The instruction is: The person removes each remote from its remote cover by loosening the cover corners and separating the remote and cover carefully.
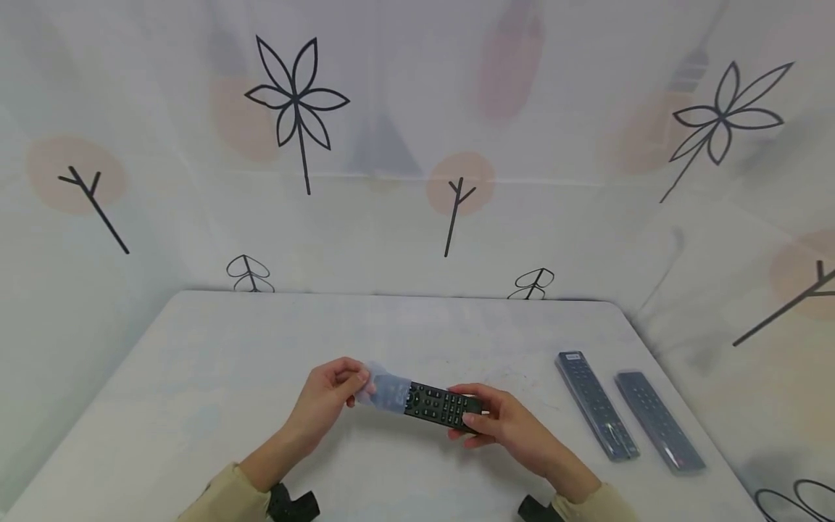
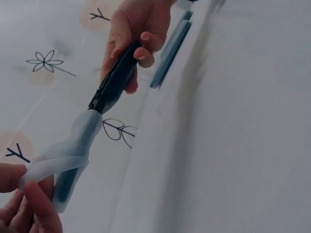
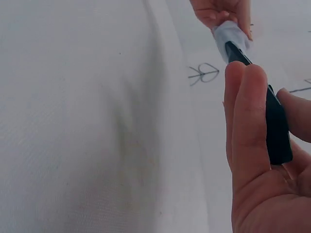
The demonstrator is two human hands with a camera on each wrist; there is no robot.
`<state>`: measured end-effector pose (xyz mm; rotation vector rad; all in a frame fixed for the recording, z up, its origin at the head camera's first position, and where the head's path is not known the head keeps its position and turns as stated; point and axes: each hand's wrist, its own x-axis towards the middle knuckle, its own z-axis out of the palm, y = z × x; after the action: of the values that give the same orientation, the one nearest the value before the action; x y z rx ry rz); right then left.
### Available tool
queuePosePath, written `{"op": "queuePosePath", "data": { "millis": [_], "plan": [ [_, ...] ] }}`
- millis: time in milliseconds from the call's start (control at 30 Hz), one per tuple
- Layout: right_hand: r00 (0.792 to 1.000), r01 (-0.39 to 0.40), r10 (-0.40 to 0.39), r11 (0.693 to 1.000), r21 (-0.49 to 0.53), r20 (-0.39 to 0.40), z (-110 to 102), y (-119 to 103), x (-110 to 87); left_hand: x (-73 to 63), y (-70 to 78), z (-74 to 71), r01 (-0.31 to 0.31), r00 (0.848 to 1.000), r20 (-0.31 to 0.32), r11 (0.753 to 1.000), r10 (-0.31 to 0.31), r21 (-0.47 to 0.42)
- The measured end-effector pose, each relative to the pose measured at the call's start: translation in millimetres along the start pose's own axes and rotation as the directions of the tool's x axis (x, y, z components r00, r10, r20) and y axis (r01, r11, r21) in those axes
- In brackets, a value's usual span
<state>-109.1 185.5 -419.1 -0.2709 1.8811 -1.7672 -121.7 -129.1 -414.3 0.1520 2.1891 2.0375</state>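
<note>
A black remote control is held above the table, its left part inside a translucent bluish plastic sleeve. My left hand pinches the loose end of that sleeve between thumb and fingers. The bare right end of the remote lies in my right hand, thumb on the button side and fingers around the back. In the left wrist view the sleeve is bunched and twisted over the remote's lower end. The right wrist view shows my fingers curled round the remote.
Two more remotes, a left one and a right one, lie side by side in clear wrapping on the table's right. The white table meets a patterned cloth backdrop at its far edge.
</note>
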Motion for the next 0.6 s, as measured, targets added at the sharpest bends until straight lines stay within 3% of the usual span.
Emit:
{"op": "queuePosePath", "data": {
  "millis": [167, 267, 433, 600],
  "plan": [
    [0.998, 0.023, -0.024, 0.999, -0.031, -0.058, 5.6, -0.8, 1.5, -2.6, 2.7, -0.5, -0.013, 1.0, -0.021, 0.994, 0.015, 0.112],
    [0.995, 0.046, -0.049, 0.998, -0.045, -0.089, 9.1, -1.8, -0.1, -3.3, 5.5, -2.4, -0.022, 1.0, 0.0, 0.987, 0.022, 0.16],
    [0.989, 0.076, -0.081, 0.996, -0.044, -0.127, 14.5, 2.0, -7.2, -2.7, 2.4, -10.4, -0.042, 0.991, 0.133, 0.983, 0.018, 0.181],
    [0.986, 0.102, -0.108, 0.993, -0.052, -0.131, 16.8, 7.7, -8.6, -2.1, -5.5, -16.7, -0.007, 0.965, 0.26, 0.997, -0.014, 0.079]
  ]
}}
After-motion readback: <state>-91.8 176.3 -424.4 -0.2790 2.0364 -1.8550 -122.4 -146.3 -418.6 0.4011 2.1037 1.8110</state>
